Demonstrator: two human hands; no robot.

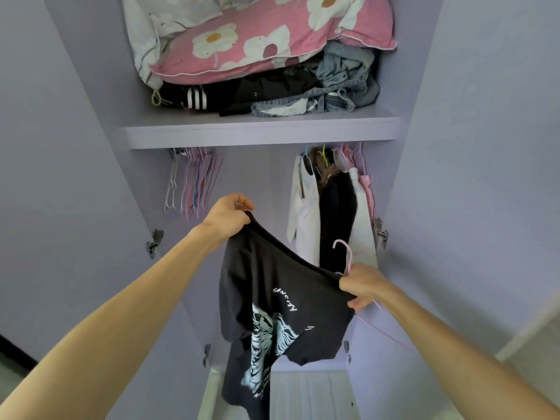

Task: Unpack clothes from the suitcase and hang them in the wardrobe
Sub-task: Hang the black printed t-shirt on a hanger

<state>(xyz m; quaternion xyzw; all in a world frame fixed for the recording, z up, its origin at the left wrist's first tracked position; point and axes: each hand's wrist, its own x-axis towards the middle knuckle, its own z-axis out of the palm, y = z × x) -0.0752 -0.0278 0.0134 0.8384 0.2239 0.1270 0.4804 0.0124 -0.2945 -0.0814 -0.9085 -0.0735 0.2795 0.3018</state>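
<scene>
Black cotton, a T-shirt, hangs stretched between both hands in front of the open lilac wardrobe. Its pale skeleton print carries curved white lettering, too twisted to read. The left hand pinches one end of the shirt's top edge; the right hand is closed on the other end together with a pink hanger. Between the empty hangers on the left and the hung clothes on the right, the rail stands free. The shelf above is piled to its front edge.

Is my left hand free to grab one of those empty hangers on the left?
Probably not yet: the left hand is pinching the black T-shirt. The empty hangers hang unobstructed just above it.
</scene>
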